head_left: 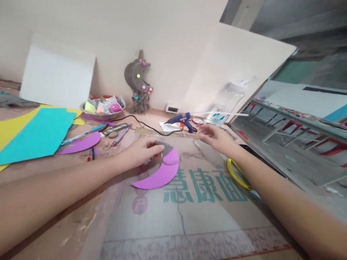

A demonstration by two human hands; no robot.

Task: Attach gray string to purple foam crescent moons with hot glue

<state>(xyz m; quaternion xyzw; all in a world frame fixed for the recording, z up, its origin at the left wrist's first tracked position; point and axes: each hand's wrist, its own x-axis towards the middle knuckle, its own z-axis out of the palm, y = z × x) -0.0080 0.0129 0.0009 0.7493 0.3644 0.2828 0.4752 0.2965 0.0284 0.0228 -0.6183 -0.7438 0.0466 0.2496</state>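
Note:
My left hand [141, 151] lies with curled fingers on a grey cardboard crescent [166, 147] that sits on a purple crescent-shaped paper piece [160, 174]. It presses them down on the printed plastic sheet [193, 205] covering the table. My right hand [216, 137] hovers farther right with fingers loosely spread, holding nothing, a short way in front of the blue hot glue gun [182, 121].
A yellow ring [236, 173] lies by my right forearm. Teal paper [34, 136], yellow paper [7, 130] and another purple cutout [80, 144] lie at the left. A metal bowl of clay packs [103, 107], a decorated cardboard moon [138, 80] and a clear jar [232, 95] stand at the back.

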